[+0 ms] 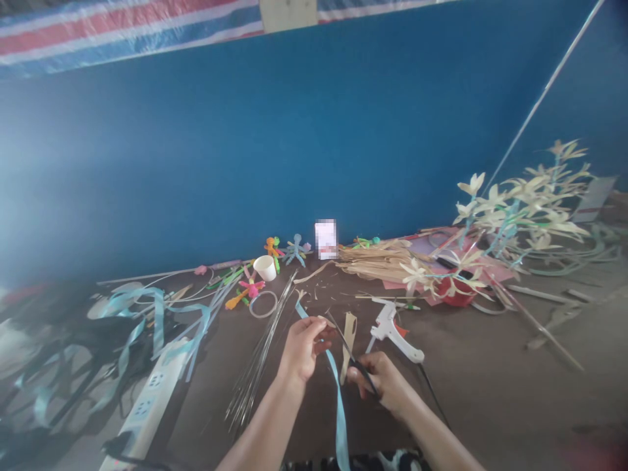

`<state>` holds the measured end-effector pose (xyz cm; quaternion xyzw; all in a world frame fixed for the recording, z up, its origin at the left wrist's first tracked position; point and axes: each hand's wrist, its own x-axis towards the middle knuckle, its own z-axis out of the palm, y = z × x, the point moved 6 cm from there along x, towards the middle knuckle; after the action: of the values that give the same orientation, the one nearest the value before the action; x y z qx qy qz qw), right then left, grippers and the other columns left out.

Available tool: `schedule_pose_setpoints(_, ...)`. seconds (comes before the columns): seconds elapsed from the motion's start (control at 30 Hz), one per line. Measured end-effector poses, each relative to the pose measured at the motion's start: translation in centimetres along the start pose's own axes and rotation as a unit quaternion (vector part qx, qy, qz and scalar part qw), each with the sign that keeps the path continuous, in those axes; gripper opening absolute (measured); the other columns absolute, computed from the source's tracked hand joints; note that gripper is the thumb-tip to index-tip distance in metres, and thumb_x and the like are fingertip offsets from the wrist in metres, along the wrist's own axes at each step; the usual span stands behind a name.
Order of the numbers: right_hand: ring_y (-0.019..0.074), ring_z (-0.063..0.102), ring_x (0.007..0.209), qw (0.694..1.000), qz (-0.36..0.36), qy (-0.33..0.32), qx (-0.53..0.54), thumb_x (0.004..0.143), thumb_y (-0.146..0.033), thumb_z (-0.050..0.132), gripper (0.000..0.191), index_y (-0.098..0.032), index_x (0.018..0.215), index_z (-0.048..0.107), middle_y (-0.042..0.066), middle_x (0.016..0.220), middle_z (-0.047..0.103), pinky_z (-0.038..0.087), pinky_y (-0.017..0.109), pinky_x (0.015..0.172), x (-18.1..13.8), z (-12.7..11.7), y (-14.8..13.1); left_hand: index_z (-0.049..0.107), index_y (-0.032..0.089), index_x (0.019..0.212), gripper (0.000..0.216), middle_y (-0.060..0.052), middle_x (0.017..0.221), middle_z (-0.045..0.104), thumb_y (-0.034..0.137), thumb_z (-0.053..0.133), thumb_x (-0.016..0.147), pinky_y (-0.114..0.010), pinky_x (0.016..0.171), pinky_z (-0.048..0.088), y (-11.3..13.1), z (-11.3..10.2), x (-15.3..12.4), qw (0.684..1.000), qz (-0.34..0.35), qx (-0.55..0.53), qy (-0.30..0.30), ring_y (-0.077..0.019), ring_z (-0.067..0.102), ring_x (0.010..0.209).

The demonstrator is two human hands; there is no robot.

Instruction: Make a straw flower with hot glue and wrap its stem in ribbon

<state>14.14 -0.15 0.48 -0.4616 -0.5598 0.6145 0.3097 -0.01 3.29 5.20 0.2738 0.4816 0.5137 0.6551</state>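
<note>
My left hand (305, 343) is closed, fingertips pinching a small tan strip (330, 322). A light-blue ribbon (337, 386) passes at this hand and hangs toward the table's front edge; whether the fingers grip it too is unclear. Beyond the hand, a small cream piece (301, 298) shows at the ribbon's far end. In my right hand (380, 381) are black-handled scissors (349, 353), blades pointing up-left close to the tan strip. Behind the blades lies a wider tan husk piece (348, 327). A white glue gun (395, 330) lies just beyond my right hand.
Thin metal wires (265, 347) lie left of my hands, near a power strip (156, 396) and loose blue ribbon (159, 317). A white cup (265, 267), tape roll (263, 305) and dried husks (377, 260) sit farther back. Cream flowers (524, 196) stand at right.
</note>
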Motion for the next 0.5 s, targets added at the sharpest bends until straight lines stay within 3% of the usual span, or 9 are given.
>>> schedule_pose_setpoints(0.23,0.0068,0.037,0.037,0.999,0.021,0.006,-0.035,0.068,-0.052,0.055,0.043,-0.012,0.054,0.057,-0.003,0.038,0.048,0.027,0.019,0.041,0.2,-0.1,0.6,0.061,0.014,0.064,0.008,-0.004,0.066,0.064,0.022,0.063,0.065,-0.016,0.046,0.043,-0.1,-0.1,0.0,1.0,-0.011,-0.007,0.017,-0.0124,0.06,0.062)
schedule_pose_setpoints(0.5,0.0079,0.042,0.042,0.994,-0.011,-0.065,-0.087,0.07,-0.048,0.056,0.038,-0.013,0.056,0.057,-0.001,0.045,0.053,0.028,0.019,0.043,0.3,-1.5,-1.6,0.061,0.013,0.066,0.012,-0.004,0.064,0.063,0.024,0.065,0.062,-0.017,0.047,0.043,0.3,-0.1,0.5,1.0,-0.019,0.017,0.008,-0.0122,0.06,0.059)
